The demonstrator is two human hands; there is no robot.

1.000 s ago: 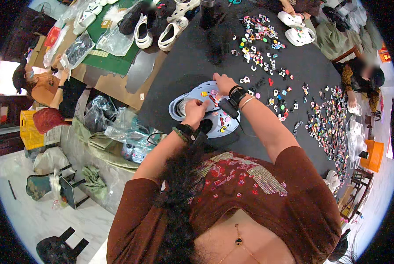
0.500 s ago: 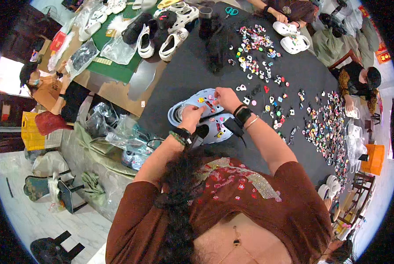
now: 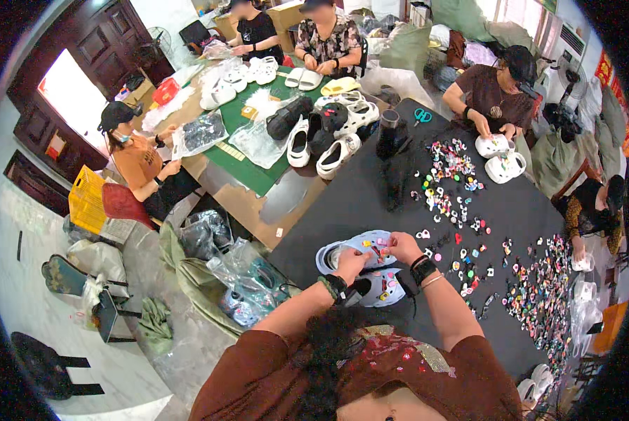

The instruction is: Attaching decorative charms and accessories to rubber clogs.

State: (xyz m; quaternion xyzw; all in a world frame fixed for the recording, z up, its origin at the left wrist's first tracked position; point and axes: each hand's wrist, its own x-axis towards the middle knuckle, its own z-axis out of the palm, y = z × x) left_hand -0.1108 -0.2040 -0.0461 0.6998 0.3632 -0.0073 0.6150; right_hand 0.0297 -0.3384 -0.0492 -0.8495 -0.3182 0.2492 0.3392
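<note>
A pair of light blue clogs (image 3: 323, 261) lies side by side on the black tabletop in front of me, the uppers dotted with small colourful charms. Over the farther clog, my left hand (image 3: 348, 265) has its fingers pinched together near a red charm. At the toe end of that same clog my right hand (image 3: 404, 248) is curled closed, thumb and fingertips meeting close to the charms. Whatever either hand pinches is too small to make out. The nearer clog (image 3: 376, 289) sits between my wrists, partly covered by my right wristband.
Loose charms (image 3: 539, 295) are scattered over the table's right side. Beyond the hands stand a dark cup (image 3: 392, 128), teal scissors (image 3: 422, 116) and white clogs (image 3: 338, 156). A co-worker (image 3: 493, 98) handles white clogs at far right; others sit around. Plastic-wrapped items (image 3: 248, 281) lie at left.
The view has tilted up, so more of the room and co-workers shows and the clogs appear lower and farther right. Both hands stay at the farther clog, fingers shifted slightly.
</note>
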